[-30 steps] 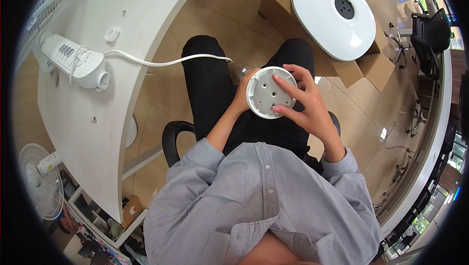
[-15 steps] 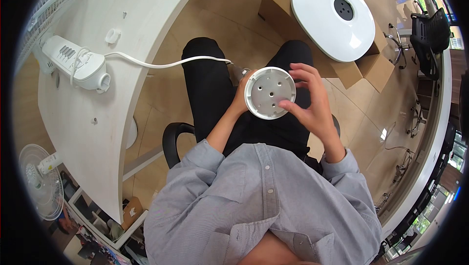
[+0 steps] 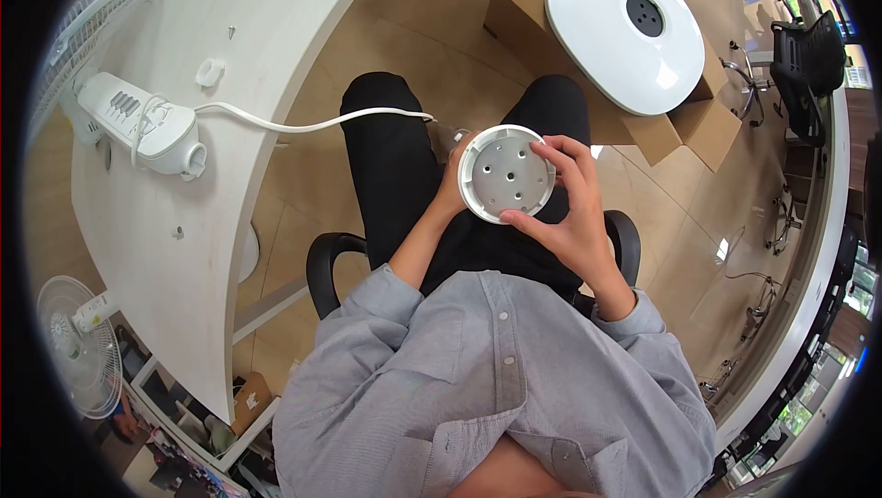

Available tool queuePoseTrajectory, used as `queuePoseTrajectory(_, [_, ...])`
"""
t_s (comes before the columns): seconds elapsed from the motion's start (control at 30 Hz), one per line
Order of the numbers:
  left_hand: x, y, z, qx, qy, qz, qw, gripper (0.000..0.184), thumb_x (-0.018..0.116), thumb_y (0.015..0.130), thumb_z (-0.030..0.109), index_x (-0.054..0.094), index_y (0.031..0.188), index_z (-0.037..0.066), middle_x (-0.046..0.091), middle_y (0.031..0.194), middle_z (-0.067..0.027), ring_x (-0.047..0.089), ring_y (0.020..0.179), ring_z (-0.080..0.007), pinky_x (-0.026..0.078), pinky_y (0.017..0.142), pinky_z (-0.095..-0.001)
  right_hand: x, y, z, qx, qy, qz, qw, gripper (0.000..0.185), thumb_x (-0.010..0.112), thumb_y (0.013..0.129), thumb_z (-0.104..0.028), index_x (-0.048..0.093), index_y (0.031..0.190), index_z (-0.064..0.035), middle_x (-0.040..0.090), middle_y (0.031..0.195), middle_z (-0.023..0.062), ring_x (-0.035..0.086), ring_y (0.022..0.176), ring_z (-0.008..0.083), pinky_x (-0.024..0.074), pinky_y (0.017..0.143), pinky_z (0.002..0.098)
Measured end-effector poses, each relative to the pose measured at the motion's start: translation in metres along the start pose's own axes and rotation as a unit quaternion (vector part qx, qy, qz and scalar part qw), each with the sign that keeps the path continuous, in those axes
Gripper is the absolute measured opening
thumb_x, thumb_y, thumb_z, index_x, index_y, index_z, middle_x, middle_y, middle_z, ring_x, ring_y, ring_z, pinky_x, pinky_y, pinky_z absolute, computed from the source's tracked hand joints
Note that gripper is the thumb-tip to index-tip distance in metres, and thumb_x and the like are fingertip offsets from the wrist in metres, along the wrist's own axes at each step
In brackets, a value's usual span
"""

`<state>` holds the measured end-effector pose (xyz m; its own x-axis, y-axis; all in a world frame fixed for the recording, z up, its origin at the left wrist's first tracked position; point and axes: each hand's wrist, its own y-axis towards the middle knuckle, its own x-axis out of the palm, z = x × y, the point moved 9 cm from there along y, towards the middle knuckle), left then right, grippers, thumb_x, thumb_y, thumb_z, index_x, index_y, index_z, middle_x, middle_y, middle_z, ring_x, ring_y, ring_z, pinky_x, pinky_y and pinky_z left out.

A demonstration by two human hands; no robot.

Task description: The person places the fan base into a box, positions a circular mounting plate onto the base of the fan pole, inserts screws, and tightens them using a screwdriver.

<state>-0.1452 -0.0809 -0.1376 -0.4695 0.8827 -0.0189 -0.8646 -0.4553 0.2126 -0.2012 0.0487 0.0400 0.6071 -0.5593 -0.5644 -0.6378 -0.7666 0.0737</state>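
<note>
A round white part (image 3: 506,174) with several holes in its grey inner face is held above my lap, its open face turned up. My left hand (image 3: 450,181) wraps round it from the left, its fingers mostly hidden behind it. On the right side, my right hand (image 3: 574,199) grips the rim, thumb at the lower edge and fingertips at the upper right. A white cable (image 3: 312,126) runs from the white fan body (image 3: 147,126) on the table towards my left hand. What lies beneath the round part is hidden.
The white table (image 3: 175,287) at the left bears a white ring-shaped cap (image 3: 209,72) and several screws. A white round base (image 3: 625,29) rests on an open cardboard box (image 3: 514,25) at the upper right. Another fan (image 3: 81,342) stands at the lower left. Office chairs (image 3: 808,66) are at the right.
The round part has turned a little within my hands. My right hand's fingers came off the rim and now touch it again, with the thumb lower and further left.
</note>
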Motion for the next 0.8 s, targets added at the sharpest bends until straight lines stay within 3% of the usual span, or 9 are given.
queuePoseTrajectory(0.13, [0.002,-0.003,-0.004,0.017,0.015,-0.004,1.000,0.046,0.076,0.070,0.012,0.065,0.113,0.000,0.068,0.105,-0.0138,0.066,0.096,-0.0278,0.051,0.087,-0.0360,-0.001,0.002,0.002,0.011,0.026,-0.031,0.999,0.075,0.088,0.070,-0.018,0.056,0.137,-0.0111,0.046,0.138,0.0127,0.055,0.120,0.0278,0.0516,0.086,0.0366])
queuePoseTrajectory(0.43, [0.003,-0.001,0.010,-0.007,-0.007,-0.001,1.000,0.042,0.076,0.071,0.012,0.065,0.110,0.001,0.067,0.101,-0.0132,0.066,0.093,-0.0283,0.051,0.085,-0.0364,0.003,0.013,0.005,0.017,0.079,-0.156,0.984,0.076,0.080,0.075,-0.010,0.053,0.145,-0.0163,0.049,0.129,0.0099,0.054,0.113,0.0252,0.0480,0.092,0.0348])
queuePoseTrajectory(0.63, [0.002,-0.003,0.006,-0.011,-0.025,0.011,1.000,0.044,0.076,0.071,0.012,0.065,0.112,0.001,0.067,0.101,-0.0132,0.067,0.095,-0.0280,0.051,0.086,-0.0359,0.002,0.016,0.004,0.017,0.080,-0.156,0.984,0.074,0.079,0.075,-0.007,0.054,0.144,-0.0163,0.051,0.124,0.0091,0.055,0.109,0.0241,0.0480,0.091,0.0342])
queuePoseTrajectory(0.73, [0.002,-0.004,0.004,-0.007,-0.029,0.015,0.999,0.046,0.076,0.071,0.012,0.065,0.115,0.001,0.068,0.104,-0.0127,0.067,0.097,-0.0267,0.051,0.087,-0.0352,0.004,0.015,0.006,0.011,0.058,-0.169,0.984,0.078,0.080,0.076,-0.009,0.049,0.148,-0.0154,0.051,0.127,0.0089,0.055,0.110,0.0229,0.0477,0.091,0.0349])
queuePoseTrajectory(0.8, [0.002,-0.005,0.004,0.000,-0.017,0.015,1.000,0.048,0.077,0.071,0.012,0.065,0.117,0.000,0.068,0.106,-0.0120,0.067,0.099,-0.0244,0.051,0.089,-0.0345,0.004,0.015,0.007,0.007,0.114,-0.151,0.982,0.082,0.081,0.078,-0.012,0.043,0.151,-0.0124,0.050,0.132,0.0096,0.055,0.112,0.0209,0.0488,0.090,0.0338])
